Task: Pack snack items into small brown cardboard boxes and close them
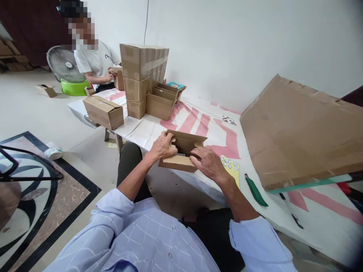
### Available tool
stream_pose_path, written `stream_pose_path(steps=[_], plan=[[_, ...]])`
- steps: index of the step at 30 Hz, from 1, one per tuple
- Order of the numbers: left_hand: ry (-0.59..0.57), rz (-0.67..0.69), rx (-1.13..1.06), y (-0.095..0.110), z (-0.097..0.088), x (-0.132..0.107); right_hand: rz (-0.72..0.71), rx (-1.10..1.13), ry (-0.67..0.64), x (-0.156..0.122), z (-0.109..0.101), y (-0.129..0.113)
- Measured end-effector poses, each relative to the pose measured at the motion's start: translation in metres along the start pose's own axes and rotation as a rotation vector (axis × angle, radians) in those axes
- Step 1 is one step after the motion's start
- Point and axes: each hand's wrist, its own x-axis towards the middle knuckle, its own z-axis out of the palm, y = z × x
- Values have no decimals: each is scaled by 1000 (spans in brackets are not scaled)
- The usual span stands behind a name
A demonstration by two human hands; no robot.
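A small brown cardboard box (178, 163) with its top flaps up is held between my hands at the table's near edge. My left hand (165, 145) grips its left end, fingers curled over the side wall. At the right end, my right hand (209, 160) has its fingers bent over the rim and partly inside. Part of the box's inside is hidden by my fingers. Just right of my right hand lies a yellow patterned sheet (232, 170).
Taped boxes (138, 66) are stacked on the cloth-covered table (200, 117), beside open boxes (160, 105) and a closed box (103, 111). A large cardboard sheet (300, 132) leans at right, near a green-handled tool (256, 191). A co-worker (98, 62) handles another box (118, 78).
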Motion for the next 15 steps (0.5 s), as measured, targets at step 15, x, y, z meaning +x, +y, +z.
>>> stream_pose_path(steps=[15], plan=[[399, 199, -262, -59, 10, -12, 354, -14, 33, -6, 8, 42]])
